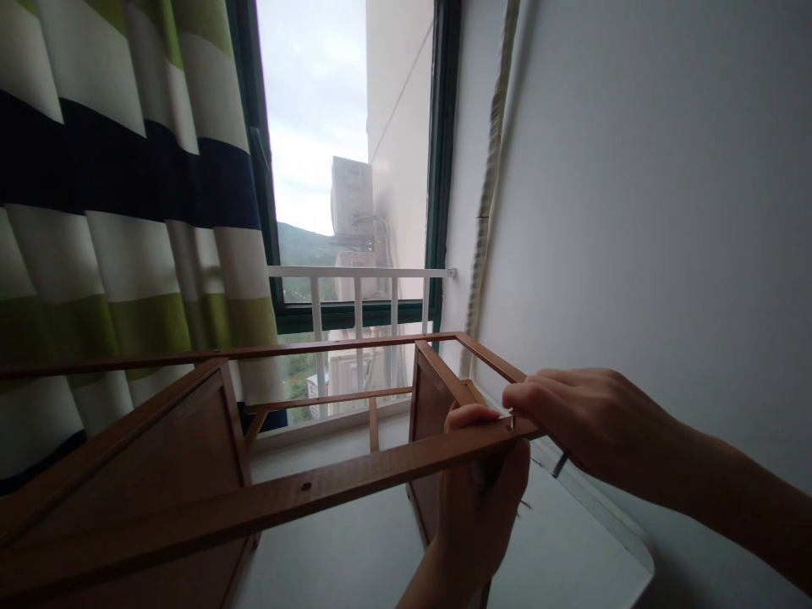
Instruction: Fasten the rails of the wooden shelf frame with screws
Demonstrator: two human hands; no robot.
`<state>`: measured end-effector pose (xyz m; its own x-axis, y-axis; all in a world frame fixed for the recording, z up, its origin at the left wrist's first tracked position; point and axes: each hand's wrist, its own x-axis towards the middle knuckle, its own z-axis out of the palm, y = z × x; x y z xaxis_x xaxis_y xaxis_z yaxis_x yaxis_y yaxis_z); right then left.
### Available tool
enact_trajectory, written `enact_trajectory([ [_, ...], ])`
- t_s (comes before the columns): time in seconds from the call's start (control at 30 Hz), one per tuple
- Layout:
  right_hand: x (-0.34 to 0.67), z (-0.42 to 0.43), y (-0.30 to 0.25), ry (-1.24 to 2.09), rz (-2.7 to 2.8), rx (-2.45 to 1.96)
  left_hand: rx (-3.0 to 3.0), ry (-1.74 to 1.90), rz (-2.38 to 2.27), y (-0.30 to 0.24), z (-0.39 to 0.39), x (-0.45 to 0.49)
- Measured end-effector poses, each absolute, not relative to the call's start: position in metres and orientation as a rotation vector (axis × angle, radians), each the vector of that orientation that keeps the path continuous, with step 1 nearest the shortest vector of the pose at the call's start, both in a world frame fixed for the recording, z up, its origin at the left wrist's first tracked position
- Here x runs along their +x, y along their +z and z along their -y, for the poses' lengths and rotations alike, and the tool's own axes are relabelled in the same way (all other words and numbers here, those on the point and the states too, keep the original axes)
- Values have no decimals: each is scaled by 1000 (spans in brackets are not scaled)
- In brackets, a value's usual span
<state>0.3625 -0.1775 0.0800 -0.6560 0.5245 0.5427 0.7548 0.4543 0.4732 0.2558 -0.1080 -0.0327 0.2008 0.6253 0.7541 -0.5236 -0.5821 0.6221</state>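
Looking down at our two hands, we see a big wooden frame point(254, 499) in front of us, like a small cabinet with no top and no doors. It is brown and made of thin bars and flat side boards. It spreads out to the left of our hands and away from them toward the window point(342, 169).

The front bar point(304, 491) is the long piece we are working on. It runs from far left, down low, up to the right, and its right end sits just under our hands. A small round hole shows in it, well to the left of our hands.

Our left hand point(475, 499) comes up from below and wraps around the right end of that bar, thumb on top. It is gripping the bar tight. Our right hand point(577, 419) reaches in from the right and lies on the same corner, fingers curled over it. A small dark metal tool point(561, 463) pokes out below this hand, so we think this hand is pinching it, but we cannot see the whole tool. Both hands are at the corner, touching each other.

Behind the frame hangs a striped curtain point(95, 211), to the left of our hands. A white wall point(666, 211) stands to the right. A white railing point(355, 292) crosses the window.
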Motion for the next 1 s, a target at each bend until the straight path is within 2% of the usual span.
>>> enact_trajectory([
  [0.33,364,175,72,-947,2396,-1122,1529,1555,-83,-32,109,256],
  [0.7,370,182,66,-376,2358,-1013,1538,1603,-87,-31,110,257],
  [1.0,380,193,58,-436,2443,-1139,1584,1595,-120,-28,109,252],
])
